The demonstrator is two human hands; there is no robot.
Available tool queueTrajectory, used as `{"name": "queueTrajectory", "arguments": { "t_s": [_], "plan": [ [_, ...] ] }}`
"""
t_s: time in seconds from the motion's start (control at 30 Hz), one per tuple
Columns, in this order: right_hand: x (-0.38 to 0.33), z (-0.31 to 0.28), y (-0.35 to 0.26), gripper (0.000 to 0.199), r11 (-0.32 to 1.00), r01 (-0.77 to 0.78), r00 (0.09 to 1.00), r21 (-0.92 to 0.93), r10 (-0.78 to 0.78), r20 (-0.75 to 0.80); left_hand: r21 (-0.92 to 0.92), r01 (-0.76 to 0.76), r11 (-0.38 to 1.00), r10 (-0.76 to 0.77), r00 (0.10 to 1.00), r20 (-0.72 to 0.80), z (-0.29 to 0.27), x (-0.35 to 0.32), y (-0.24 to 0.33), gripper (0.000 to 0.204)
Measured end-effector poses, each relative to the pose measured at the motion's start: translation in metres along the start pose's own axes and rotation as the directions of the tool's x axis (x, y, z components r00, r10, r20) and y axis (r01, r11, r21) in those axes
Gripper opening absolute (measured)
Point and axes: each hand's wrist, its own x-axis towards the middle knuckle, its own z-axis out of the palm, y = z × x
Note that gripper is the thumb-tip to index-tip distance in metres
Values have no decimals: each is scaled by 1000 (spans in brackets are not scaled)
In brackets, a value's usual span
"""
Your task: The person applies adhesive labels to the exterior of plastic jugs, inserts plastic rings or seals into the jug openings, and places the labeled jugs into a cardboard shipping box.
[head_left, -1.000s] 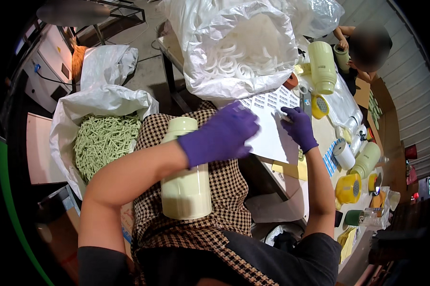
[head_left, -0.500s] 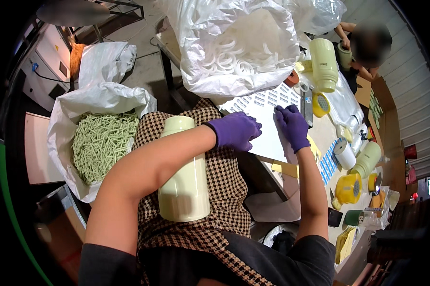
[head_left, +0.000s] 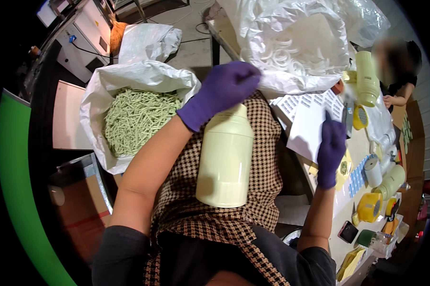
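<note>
Fingers curl on your left hand [head_left: 223,89] near the pale flask [head_left: 224,167], right hand [head_left: 331,148] by the printed sheet [head_left: 312,121]; I can't tell if either grips anything. Steady that flask!

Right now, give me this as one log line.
left hand: near pale flask; right hand: at label sheet; flask: on checked apron; hand contact: unclear

At the left stands a white sack [head_left: 93,102] with green sticks [head_left: 136,121], behind it lies a second sack [head_left: 148,42] near a pale cabinet [head_left: 84,47], and the table [head_left: 340,209] carries a yellow tape dispenser [head_left: 367,208], a white roll [head_left: 372,172] and a dark phone [head_left: 348,231].
</note>
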Motion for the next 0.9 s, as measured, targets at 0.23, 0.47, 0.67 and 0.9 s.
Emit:
{"name": "queueTrajectory", "arguments": {
  "t_s": [0.23,0.47,0.67,0.9],
  "plan": [
    [-87,55,-123,44,981,172,954,-94,-142,263,-198,52,979,-28,992,123,10,-83,-38,45],
    [-99,64,-132,46,965,220,940,-141,-171,295,-31,-87,996,89,991,100,0,-101,-38,63],
    [-103,66,-130,47,958,218,945,-186,-159,287,27,-28,999,23,981,193,-1,-101,-36,85],
    [-107,63,-129,48,953,216,948,-212,-153,277,-35,-24,999,33,956,290,-9,-97,-34,104]
  ]
}}
